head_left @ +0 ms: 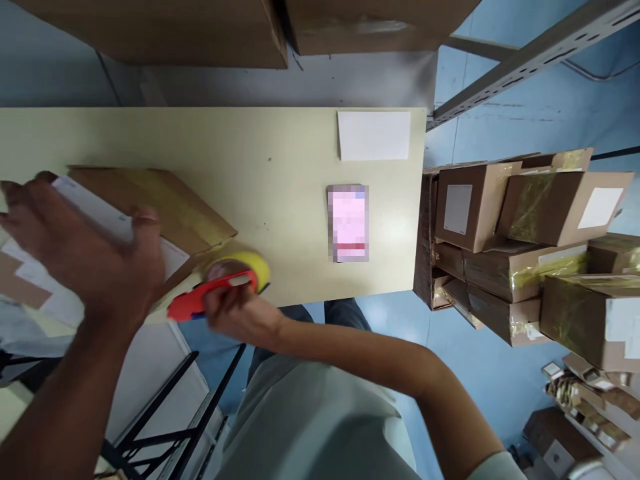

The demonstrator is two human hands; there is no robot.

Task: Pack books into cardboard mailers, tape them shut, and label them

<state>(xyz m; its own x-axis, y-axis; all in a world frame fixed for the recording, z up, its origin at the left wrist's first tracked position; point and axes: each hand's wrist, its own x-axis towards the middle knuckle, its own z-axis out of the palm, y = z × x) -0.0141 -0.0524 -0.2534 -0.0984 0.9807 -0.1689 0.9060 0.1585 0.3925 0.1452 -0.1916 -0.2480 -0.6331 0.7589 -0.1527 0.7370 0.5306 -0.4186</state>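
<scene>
A brown cardboard box (145,190) with a strip of tape along it sits at the left of the table, turned at an angle. My left hand (90,247) lies over its near left part, fingers stretched out and thumb apart, on a white label (113,217). In my right hand (240,313) is a red tape dispenser (193,303), the fingers closed around its handle. Its yellow tape roll (257,270) is beside the box's lower right corner. The dispenser is a little blurred, and whether its edge touches the box I cannot tell.
On the cream table (295,200) lie a white paper sheet (374,136) and a pixelated pink item (349,223). Stacked, taped cartons (540,207) stand right of it. Large boxes (200,33) are behind, a metal upright (500,67) at the back right, a black frame (165,440) below left.
</scene>
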